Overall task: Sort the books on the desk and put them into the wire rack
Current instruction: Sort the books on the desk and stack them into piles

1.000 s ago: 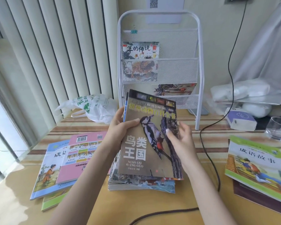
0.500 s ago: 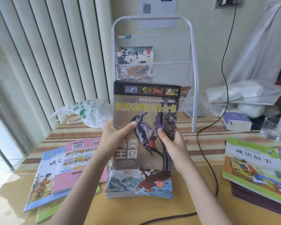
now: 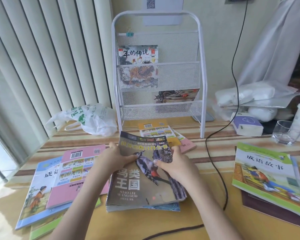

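Head view only. Bird book [image 3: 142,172] lies atop a central stack [image 3: 144,206] on the worktop [image 3: 206,213], its far end curling upward, a glossy soft cover in browns with a woodpecker on it. Left hand [image 3: 111,158] grips its left edge, thumb across the cover and the other fingers hidden beneath; right hand [image 3: 176,163] grips the right edge the same way, thumb on the woodpecker picture. Both hands are thus clenched on this one book.

My reading is that the sorting step is in hand: this book is being held at the pile, not yet bound for the rack [image 3: 158,70]. The next move would call for a firm two-handed lift, since the thin cover bends easily, then a reach straight ahead and up from the fingers to a mesh pocket.

That rack, of white tube and fine mesh, stands beyond the fingers; its upper pocket holds one upright picture book [image 3: 138,55], its lower pocket another [image 3: 176,95] to the right. Just beyond the fingers lies a yellow book [image 3: 156,132] over a pink one [image 3: 187,145]. Left of the left hand, a pink book [image 3: 76,174] overlaps a blue one [image 3: 36,193]. Well right of the right hand sits a green-edged book [image 3: 265,175] on a dark one, past a black cable [image 3: 215,163].
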A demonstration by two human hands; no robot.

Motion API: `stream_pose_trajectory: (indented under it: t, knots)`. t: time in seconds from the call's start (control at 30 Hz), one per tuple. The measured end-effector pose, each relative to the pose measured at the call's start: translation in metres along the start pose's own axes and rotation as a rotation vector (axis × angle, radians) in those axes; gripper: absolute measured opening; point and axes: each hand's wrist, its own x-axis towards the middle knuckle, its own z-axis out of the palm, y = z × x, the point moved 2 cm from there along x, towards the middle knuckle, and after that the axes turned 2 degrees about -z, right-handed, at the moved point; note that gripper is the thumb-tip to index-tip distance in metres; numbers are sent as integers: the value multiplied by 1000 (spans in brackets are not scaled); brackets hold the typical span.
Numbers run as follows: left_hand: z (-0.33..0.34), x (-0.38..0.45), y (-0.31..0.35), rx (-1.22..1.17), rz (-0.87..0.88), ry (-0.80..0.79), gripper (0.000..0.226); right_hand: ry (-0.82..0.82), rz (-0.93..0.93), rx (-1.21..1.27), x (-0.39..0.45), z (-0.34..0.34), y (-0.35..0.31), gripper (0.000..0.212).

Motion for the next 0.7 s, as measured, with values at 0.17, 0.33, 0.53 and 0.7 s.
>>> stream_pose_trajectory:
  t: [0.17,0.33,0.53,0.7]
  knots:
    - [-6,3,9,357,3,15,92,67,-16,-314,0,-4,4,82]
    - [-11,3,35,608,-10,-43,77,76,-30,-168,-8,-11,29,62]
    - [-25,1,51,654,-8,-23,48,314,-14,137,-19,-45,80,29]
    - [-3,-19,132,571,328,275,32,539,71,133,-28,-75,120,16]
